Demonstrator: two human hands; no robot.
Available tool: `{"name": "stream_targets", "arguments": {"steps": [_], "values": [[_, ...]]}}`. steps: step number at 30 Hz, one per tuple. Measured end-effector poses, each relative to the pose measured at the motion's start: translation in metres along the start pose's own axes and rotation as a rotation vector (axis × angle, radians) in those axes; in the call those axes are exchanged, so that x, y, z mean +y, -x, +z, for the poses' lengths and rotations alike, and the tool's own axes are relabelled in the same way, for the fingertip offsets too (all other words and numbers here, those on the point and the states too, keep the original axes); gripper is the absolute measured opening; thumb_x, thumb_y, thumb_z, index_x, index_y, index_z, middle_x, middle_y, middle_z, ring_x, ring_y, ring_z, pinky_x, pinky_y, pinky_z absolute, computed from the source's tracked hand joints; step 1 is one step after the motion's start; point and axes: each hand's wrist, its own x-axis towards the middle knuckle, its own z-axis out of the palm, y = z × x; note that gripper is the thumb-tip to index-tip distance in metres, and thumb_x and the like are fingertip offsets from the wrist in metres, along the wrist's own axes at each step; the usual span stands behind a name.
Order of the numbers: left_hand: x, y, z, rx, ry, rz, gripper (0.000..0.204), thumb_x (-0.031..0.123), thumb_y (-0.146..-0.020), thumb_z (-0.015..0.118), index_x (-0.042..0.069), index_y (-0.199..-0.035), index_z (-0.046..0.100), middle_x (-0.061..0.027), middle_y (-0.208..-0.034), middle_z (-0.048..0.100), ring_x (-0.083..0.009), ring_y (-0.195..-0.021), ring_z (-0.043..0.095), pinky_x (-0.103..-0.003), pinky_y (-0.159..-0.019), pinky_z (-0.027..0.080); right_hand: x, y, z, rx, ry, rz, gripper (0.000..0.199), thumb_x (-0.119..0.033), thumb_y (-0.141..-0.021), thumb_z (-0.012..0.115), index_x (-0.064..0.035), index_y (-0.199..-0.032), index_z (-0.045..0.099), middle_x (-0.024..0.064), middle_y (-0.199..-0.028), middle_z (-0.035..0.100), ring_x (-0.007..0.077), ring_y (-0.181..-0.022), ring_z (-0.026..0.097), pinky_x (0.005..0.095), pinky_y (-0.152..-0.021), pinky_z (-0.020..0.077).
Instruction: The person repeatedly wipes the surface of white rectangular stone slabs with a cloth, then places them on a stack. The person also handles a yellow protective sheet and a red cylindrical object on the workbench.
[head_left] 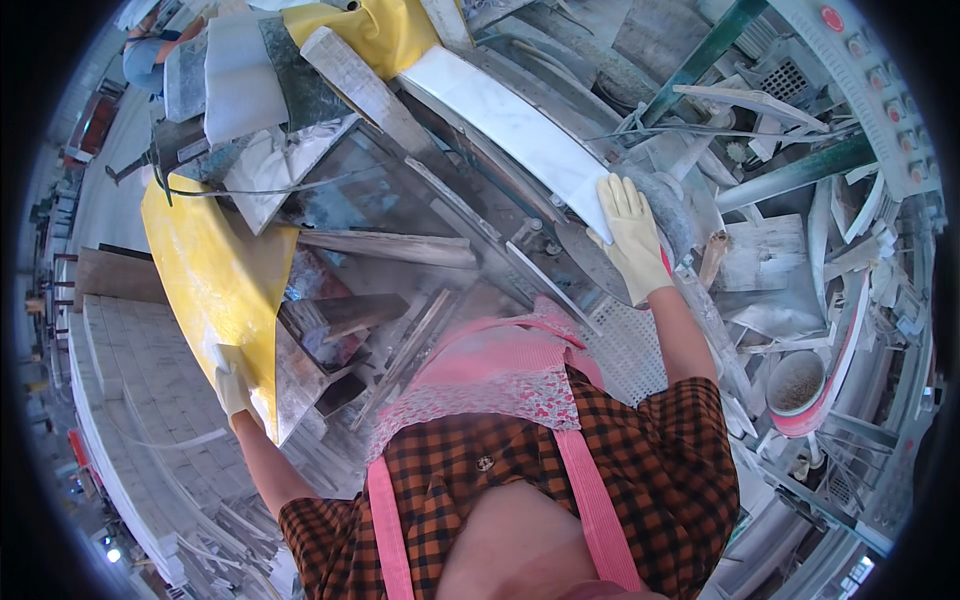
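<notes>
My right hand [632, 240], in a cream rubber glove, lies with fingers stretched out on the near end of a long white strip of veined, marble-like stone [515, 125]. The strip runs away to the upper left along a machine bed. A dark round disc [590, 262] shows partly beneath my right hand. At the left, my left hand [231, 390], gloved alike, is at the lower edge of a yellow sheet [215, 270] draped over a board. A small pale piece [228, 357] shows at its fingers, which are partly hidden.
Another yellow cover [375, 35] hangs at the far end of the strip. Loose boards [390, 247] and offcuts crowd the middle. A bucket [797, 383] stands at the right, below a control panel [880, 85] with buttons. Stacked pale slabs [130, 370] line the left. A person [150, 60] is far left.
</notes>
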Motion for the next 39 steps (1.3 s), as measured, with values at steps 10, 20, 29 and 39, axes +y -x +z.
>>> {"name": "stream_targets", "arguments": {"steps": [10, 20, 29, 39], "values": [[0.015, 0.019, -0.005, 0.034, 0.112, -0.062, 0.041, 0.029, -0.1, 0.058, 0.0, -0.128, 0.058, -0.0176, -0.099, 0.069, -0.0287, -0.078, 0.069, -0.039, -0.052, 0.054, -0.007, -0.036, -0.008, -0.068, 0.175, -0.157, 0.076, -0.017, -0.085, 0.07, -0.0085, -0.155, 0.04, 0.008, -0.158, 0.046, 0.0269, -0.149, 0.039, 0.0536, -0.124, 0.0262], [0.055, 0.066, -0.004, -0.059, 0.537, -0.064, 0.044, 0.046, -0.107, 0.051, 0.01, -0.13, 0.064, 0.0015, -0.107, 0.063, -0.0129, -0.095, 0.058, -0.032, -0.082, 0.05, -0.005, -0.086, 0.04, 0.131, 0.032, -0.35, 0.084, -0.013, -0.077, 0.076, 0.0075, -0.15, 0.041, 0.0257, -0.154, 0.045, 0.04, -0.146, 0.04, 0.0483, -0.124, 0.0282], [0.077, 0.071, -0.045, -0.142, 0.022, 0.035, 0.055, 0.048, -0.098, 0.059, -0.002, -0.122, 0.06, -0.0171, -0.113, 0.065, -0.0215, -0.088, 0.068, -0.033, -0.06, 0.057, -0.048, -0.108, -0.03, -0.11, -0.104, 0.108, 0.047, -0.025, -0.097, 0.066, -0.0044, -0.139, 0.06, 0.0181, -0.109, 0.075, 0.0384, -0.105, 0.071, 0.0477, -0.092, 0.0538], [0.064, 0.083, -0.087, -0.439, 0.223, 0.034, 0.065, 0.056, -0.102, 0.043, -0.001, -0.13, 0.059, -0.0168, -0.124, 0.069, -0.0217, -0.089, 0.075, -0.037, -0.104, 0.046, -0.458, -0.098, -0.019, -0.358, -1.267, -0.322, 0.042, -0.031, -0.1, 0.062, 0.0039, -0.123, 0.069, 0.0117, -0.115, 0.071, 0.0168, -0.105, 0.066, 0.0319, -0.093, 0.0488]]}}
